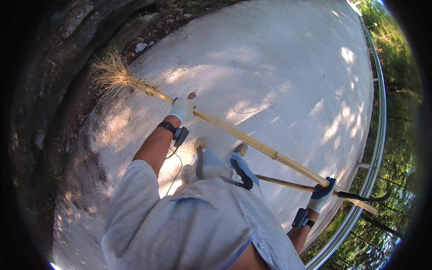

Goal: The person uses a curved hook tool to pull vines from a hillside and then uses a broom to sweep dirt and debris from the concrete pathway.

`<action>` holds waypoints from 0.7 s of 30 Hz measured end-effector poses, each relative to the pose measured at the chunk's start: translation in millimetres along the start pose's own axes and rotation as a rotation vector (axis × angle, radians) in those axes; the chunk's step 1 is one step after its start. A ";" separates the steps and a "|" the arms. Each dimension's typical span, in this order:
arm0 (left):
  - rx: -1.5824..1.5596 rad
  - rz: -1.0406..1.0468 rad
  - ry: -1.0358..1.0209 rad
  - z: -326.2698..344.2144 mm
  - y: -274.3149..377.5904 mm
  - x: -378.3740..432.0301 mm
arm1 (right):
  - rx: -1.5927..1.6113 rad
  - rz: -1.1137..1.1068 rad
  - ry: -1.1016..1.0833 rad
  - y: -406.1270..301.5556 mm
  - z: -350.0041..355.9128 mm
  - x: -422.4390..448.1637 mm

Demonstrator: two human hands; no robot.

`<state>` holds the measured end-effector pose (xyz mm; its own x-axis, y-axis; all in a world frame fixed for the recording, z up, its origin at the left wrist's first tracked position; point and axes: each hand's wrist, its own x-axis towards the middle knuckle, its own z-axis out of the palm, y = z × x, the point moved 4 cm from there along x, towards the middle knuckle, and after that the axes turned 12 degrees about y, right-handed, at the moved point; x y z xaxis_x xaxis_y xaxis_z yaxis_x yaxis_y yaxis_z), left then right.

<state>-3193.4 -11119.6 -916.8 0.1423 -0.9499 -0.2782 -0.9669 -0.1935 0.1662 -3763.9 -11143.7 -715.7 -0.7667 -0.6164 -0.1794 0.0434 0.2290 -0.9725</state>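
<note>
A bamboo broom slants across my front, its pole (236, 134) running from upper left to lower right. My left hand (182, 108), in a white work glove with blue on it, grips the pole just below the spread twig head (113, 73). Near the pole's other end my right hand (322, 195), gloved alike, closes around it. That same hand also holds a sickle-like tool with a thin wooden handle (285, 182) and a curved dark metal hook (366, 198). The broom head is off the right hand's side, close to the roadside bank.
Under my shoes (241, 149) lies a pale concrete road (270, 74) with sun patches. A metal guardrail (381, 135) curves along the right, with trees beyond. On the left rises a dark rocky bank (44, 101); a pale stone (140, 47) lies at its foot.
</note>
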 end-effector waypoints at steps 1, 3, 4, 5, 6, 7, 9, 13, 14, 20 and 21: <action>-0.049 -0.010 0.062 12.0 2.1 1.4 | 0.026 -0.017 -0.012 4.9 -4.6 7.6; -0.033 0.024 -0.060 43.2 16.0 0.2 | -0.009 -0.006 0.054 10.7 -14.0 22.6; -0.035 0.028 -0.094 57.6 24.5 -2.8 | -0.004 -0.003 0.067 14.4 -17.8 33.5; -0.034 0.026 -0.129 67.7 32.5 -9.2 | 0.005 0.021 0.073 19.2 -19.9 46.1; -0.038 0.008 -0.205 73.1 43.3 -15.6 | 0.018 0.047 0.080 25.8 -21.8 58.4; -0.045 -0.018 -0.277 77.4 53.4 -24.2 | 0.025 0.053 0.082 29.8 -19.4 70.2; -0.079 -0.038 -0.336 96.8 63.9 -39.7 | 0.027 0.059 -0.006 37.5 -3.3 97.8; -0.054 -0.225 -0.558 117.3 89.4 -67.0 | -0.025 0.080 -0.201 46.3 59.7 143.3; -0.101 -0.267 -0.574 132.7 88.1 -79.5 | -0.013 0.128 -0.240 56.9 70.6 159.6; -0.260 -0.443 -0.544 168.5 124.6 -116.3 | -0.124 0.077 -0.457 16.7 173.3 192.6; -0.261 -0.452 -0.512 168.6 130.6 -112.8 | -0.118 0.072 -0.501 18.7 187.2 205.1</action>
<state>-3371.4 -10996.4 -1023.2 0.3368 -0.5423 -0.7698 -0.7459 -0.6525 0.1333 -3800.4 -11406.9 -798.6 -0.3625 -0.8745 -0.3222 -0.0098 0.3493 -0.9370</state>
